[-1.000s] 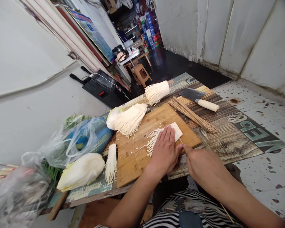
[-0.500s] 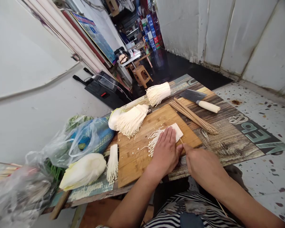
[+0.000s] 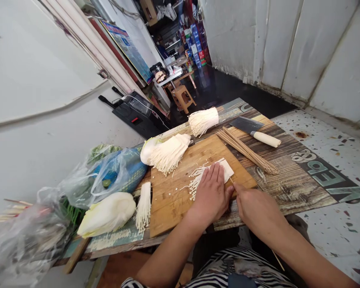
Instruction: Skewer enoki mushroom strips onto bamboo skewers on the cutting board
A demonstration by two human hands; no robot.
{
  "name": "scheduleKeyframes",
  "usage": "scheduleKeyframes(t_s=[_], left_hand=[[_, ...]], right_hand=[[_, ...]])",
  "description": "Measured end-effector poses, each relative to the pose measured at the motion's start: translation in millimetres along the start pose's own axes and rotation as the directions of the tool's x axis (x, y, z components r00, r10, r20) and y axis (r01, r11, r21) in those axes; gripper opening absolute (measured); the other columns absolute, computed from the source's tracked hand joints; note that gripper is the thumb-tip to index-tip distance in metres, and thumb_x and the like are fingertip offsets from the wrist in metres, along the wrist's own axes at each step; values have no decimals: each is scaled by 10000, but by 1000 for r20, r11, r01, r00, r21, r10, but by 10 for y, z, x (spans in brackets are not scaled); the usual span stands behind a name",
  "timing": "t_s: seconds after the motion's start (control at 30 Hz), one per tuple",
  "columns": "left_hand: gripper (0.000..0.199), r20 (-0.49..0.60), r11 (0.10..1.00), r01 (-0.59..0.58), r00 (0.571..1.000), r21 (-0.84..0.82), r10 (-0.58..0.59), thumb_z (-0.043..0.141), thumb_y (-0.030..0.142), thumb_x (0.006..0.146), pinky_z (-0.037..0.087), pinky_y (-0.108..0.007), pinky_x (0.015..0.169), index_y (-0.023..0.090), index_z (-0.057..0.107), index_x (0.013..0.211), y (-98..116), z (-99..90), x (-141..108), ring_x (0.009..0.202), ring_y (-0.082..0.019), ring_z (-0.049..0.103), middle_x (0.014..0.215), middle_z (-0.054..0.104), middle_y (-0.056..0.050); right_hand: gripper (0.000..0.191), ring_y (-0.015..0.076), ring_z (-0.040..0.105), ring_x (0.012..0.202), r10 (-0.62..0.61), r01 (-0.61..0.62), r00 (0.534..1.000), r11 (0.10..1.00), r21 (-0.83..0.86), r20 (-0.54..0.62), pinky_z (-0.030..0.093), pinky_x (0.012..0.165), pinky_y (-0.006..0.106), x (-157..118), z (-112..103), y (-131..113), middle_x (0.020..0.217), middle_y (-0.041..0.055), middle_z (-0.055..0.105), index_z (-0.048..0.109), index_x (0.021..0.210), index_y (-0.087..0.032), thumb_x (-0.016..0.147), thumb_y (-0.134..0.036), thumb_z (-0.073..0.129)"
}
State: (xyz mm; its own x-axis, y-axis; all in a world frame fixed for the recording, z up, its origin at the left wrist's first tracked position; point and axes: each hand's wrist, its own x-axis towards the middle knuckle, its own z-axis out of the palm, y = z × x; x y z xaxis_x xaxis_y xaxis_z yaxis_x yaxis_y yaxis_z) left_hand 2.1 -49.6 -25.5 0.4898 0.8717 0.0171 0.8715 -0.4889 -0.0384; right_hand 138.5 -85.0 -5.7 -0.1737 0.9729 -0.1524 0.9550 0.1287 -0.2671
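Observation:
My left hand (image 3: 211, 192) lies flat, fingers together and stretched out, pressing a slice of enoki mushrooms (image 3: 227, 169) onto the wooden cutting board (image 3: 171, 204). Its cut base shows past the fingers on the right, and its thin stems and caps on the left. Close beside it, my right hand (image 3: 255, 206) is closed round a thin bamboo skewer (image 3: 277, 260). The skewer's tip meets the base edge of the slice; whether it has gone in I cannot tell. The skewer's tail shows below my right wrist.
Behind the board are fanned enoki slices (image 3: 171, 154) and an enoki bunch (image 3: 204, 121). A skewer bundle (image 3: 247, 150) and a cleaver (image 3: 265, 138) lie to the right. Leftward are a small enoki bunch (image 3: 143, 206), a pale cabbage (image 3: 108, 214) and plastic bags (image 3: 120, 172).
The whole view has shifted slightly, so things sit a little further right and lower. Both hands keep almost the same place on the mushroom slice and skewer.

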Motion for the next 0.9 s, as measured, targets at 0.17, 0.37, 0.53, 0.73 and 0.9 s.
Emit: scheduleKeyframes(t_s=[0.17, 0.37, 0.53, 0.73, 0.9], left_hand=[[734, 23, 999, 41, 999, 19, -41, 329, 524, 969, 220, -464, 1193, -17, 254, 1459, -47, -12, 37, 1458, -282, 199, 1547, 241, -228], [765, 67, 999, 45, 997, 3, -46, 304, 556, 966, 231, -440, 1188, -25, 254, 1461, -89, -21, 60, 1460, -280, 194, 1548, 240, -226], [723, 90, 1000, 23, 996, 7, -23, 342, 515, 972, 207, -423, 1199, -22, 292, 1454, -95, -74, 96, 1463, -282, 187, 1559, 227, -207], [684, 95, 1000, 5, 996, -4, -5, 316, 465, 994, 198, -404, 1206, -38, 283, 1457, -123, -49, 109, 1465, -280, 178, 1560, 232, -204], [672, 27, 998, -36, 999, -52, 37, 308, 484, 995, 214, -399, 1204, 12, 269, 1472, -178, -5, 83, 1470, -246, 178, 1574, 221, -168]], right_hand=[[367, 230, 712, 716, 3, -2, 998, 1000, 12, -59, 464, 566, 282, -64, 94, 78, 824, 122, 739, 627, 1202, -127, 940, -159, 372], [419, 189, 692, 616, -45, 46, 977, 999, -3, -207, 433, 498, 250, -192, 376, 165, 761, 70, 733, 573, 1301, -127, 903, -128, 442], [406, 154, 637, 492, -141, 139, 887, 990, -36, -440, 408, 444, 226, -322, 623, 271, 670, 37, 705, 595, 1270, -121, 886, -127, 463], [436, 138, 662, 576, -201, 233, 861, 973, 10, -467, 512, 580, 227, -427, 734, 377, 833, 83, 745, 553, 1297, -88, 881, -69, 423], [424, 137, 670, 579, -230, 281, 823, 959, 21, -520, 493, 532, 203, -410, 718, 386, 785, 77, 741, 556, 1288, -59, 885, -78, 425]])
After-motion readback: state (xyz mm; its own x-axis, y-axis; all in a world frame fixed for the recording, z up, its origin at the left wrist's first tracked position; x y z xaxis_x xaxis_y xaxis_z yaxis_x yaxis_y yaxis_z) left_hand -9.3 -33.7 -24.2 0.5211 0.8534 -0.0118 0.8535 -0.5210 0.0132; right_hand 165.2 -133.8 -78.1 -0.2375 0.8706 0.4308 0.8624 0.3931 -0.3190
